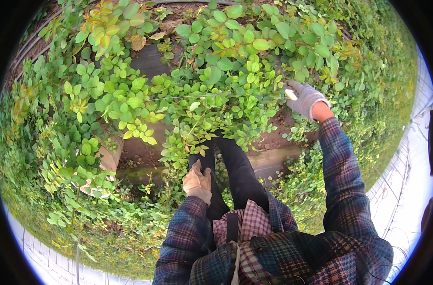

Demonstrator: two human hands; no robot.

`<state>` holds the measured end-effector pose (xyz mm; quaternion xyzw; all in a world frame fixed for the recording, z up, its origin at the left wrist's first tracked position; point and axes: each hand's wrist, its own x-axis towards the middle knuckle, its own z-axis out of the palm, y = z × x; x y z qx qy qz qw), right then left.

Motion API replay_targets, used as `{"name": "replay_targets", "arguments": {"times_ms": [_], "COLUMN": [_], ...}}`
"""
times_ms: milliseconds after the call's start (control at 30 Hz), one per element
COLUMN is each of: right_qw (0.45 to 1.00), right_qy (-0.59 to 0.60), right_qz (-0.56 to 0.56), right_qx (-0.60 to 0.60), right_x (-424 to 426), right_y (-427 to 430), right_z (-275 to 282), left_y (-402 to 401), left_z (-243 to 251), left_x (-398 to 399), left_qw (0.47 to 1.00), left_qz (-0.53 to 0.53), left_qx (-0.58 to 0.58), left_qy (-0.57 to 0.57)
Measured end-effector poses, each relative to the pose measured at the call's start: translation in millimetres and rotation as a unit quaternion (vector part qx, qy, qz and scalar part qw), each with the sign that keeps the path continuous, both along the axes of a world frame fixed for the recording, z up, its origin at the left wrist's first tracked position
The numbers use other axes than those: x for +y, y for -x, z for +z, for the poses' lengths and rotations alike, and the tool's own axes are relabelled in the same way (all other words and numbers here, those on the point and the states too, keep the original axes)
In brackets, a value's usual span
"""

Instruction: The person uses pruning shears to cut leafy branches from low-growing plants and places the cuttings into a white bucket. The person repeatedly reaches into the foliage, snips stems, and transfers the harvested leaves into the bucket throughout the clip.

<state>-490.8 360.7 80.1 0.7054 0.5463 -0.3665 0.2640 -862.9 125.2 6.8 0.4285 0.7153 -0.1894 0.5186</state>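
My left hand [198,181], in a tan work glove, hangs over my dark trouser leg, just below a leafy shoot [198,144]. Its thumb stands apart from the fingers, and no held thing shows. Out to the right, my right hand [305,99] wears a greyish glove and reaches in among green leaves. A small whitish thing [290,94] shows between its thumb and fingers; I cannot tell whether it is gripped or part of the glove. A thin wire [209,95] runs across the foliage towards that hand. The bushes look like rose plants [234,67].
A tan container [110,153] stands at left, partly covered by leaves. Wooden boards [273,160] edge the soil [280,124] near my legs. A dark bed side [150,62] shows through the foliage. Pipes [31,46] lie far left, and a white greenhouse wall [398,199] curves along the right.
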Motion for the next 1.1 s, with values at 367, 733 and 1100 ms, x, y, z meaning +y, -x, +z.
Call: {"name": "replay_targets", "arguments": {"times_ms": [367, 733, 1100], "right_qw": [0.999, 0.841, 0.919], "right_qy": [-0.023, -0.348, -0.385], "right_qz": [-0.008, -0.280, 0.038], "right_qx": [0.037, 0.306, 0.082], "right_x": [15, -1, 213], "right_y": [16, 40, 137], "right_z": [-63, 110, 160], "left_y": [-5, 11, 72], "left_z": [9, -16, -15], "left_x": [16, -25, -79], "left_qw": [0.999, 0.980, 0.959], "left_qz": [-0.010, 0.171, 0.220], "left_qx": [0.007, -0.053, 0.041], "left_qy": [0.041, -0.088, -0.174]}}
